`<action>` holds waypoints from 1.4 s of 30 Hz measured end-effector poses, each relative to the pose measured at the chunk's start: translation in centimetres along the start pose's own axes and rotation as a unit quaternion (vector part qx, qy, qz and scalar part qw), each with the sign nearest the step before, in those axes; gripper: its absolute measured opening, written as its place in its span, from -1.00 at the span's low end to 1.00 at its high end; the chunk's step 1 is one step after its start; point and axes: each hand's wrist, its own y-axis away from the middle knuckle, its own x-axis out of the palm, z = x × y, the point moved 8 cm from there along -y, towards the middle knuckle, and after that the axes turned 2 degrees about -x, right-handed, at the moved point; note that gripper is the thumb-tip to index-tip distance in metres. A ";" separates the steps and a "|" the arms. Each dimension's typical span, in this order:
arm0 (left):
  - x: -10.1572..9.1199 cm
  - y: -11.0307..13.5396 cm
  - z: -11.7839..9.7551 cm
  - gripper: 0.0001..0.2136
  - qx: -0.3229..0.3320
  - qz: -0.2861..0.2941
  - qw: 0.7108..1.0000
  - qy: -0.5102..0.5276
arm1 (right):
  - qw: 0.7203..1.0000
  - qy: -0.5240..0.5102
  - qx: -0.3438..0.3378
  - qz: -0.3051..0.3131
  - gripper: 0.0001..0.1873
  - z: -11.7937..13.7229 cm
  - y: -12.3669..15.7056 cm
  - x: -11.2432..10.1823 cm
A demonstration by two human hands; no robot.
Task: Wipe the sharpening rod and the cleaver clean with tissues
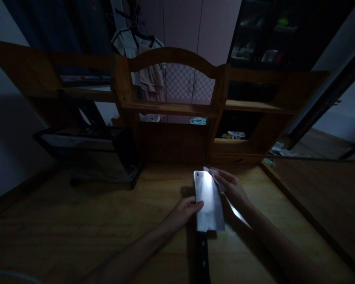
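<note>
A cleaver (208,207) with a broad shiny blade and a black riveted handle is held a little above the wooden desktop, its handle toward me. My left hand (184,213) grips the blade at its left edge, thumb lying on the flat face and fingers hidden beneath. At the blade's upper right edge, my right hand (231,186) pinches a crumpled white tissue (213,173) against the metal. Part of the tissue sticks out past the far end, near the small hole in the blade's corner.
A wooden shelf unit (173,107) rises from the back of the desktop (106,221). On the left stands a dark boxy appliance (85,150). Clothes (148,59) hang behind the shelf, before pale cabinet doors (182,23). A raised edge (301,209) bounds the desktop on the right.
</note>
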 end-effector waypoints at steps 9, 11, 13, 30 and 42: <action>-1.4 -0.6 0.7 -0.38 -0.007 -0.021 0.997 0.069 | 0.996 0.081 -0.019 -0.012 -0.42 -0.7 0.0 -0.1; -1.5 -0.7 0.9 -0.37 -0.003 -0.022 0.997 0.072 | 0.976 0.173 -0.121 -0.059 -0.54 1.9 0.5 -0.6; -1.7 -0.8 1.0 -0.36 0.007 -0.023 0.997 0.070 | 0.936 0.263 -0.213 -0.092 -0.60 4.4 1.6 -0.4; -1.5 -0.5 0.7 -0.35 -0.007 -0.039 0.995 0.096 | 0.812 0.462 -0.293 0.203 -0.37 3.1 3.2 5.6; -1.2 -0.2 -0.1 -0.38 0.037 -0.048 0.997 0.045 | 0.851 0.427 -0.283 0.115 -0.40 3.6 3.2 4.9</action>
